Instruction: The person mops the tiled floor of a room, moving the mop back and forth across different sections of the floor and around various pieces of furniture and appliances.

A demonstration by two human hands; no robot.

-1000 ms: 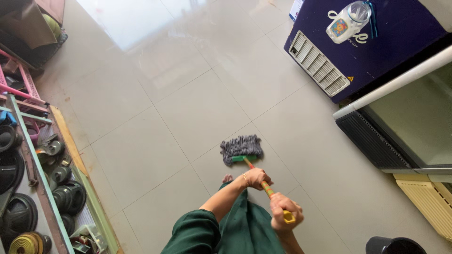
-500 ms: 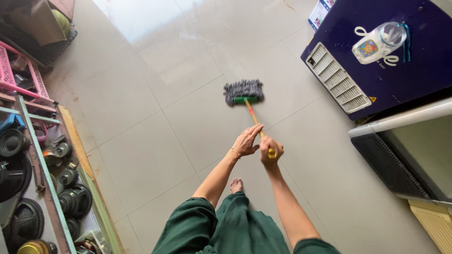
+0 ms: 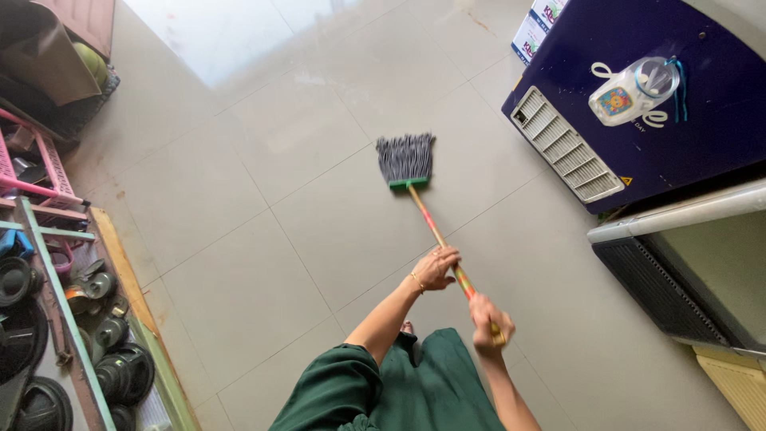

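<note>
- Right hand [image 3: 488, 318] wrapped tight around the near end of the long orange-and-yellow striped mop handle [image 3: 437, 236], fingers closed on it just above the yellow end cap; sits low and close to the body, acting as the pivot.
- Left hand [image 3: 436, 267] further up the same handle, fingers curled over the top and closed on it, gold bangle at the wrist; the spaced hands give leverage to steer the head.
- Handle runs from the grips away and slightly left, slanted down to the floor, so the head lies flat.
- Grey string mop head on a green clamp [image 3: 406, 160] rests on the glossy pale tiled floor [image 3: 239, 263], well ahead of the person, strands fanned out toward the far side.
- Green garment [image 3: 407, 391] at the near edge; a bare foot barely shows beneath it.
- Right: dark blue chest freezer with a white vent grille [image 3: 638, 152], a clear plastic jar [image 3: 630, 92] on its lid; nearer, a glass-topped cabinet [image 3: 702, 255].
- Left: green metal rack of dark round pans [image 3: 48, 319], with a pink plastic crate [image 3: 32, 172] beyond it.
</note>
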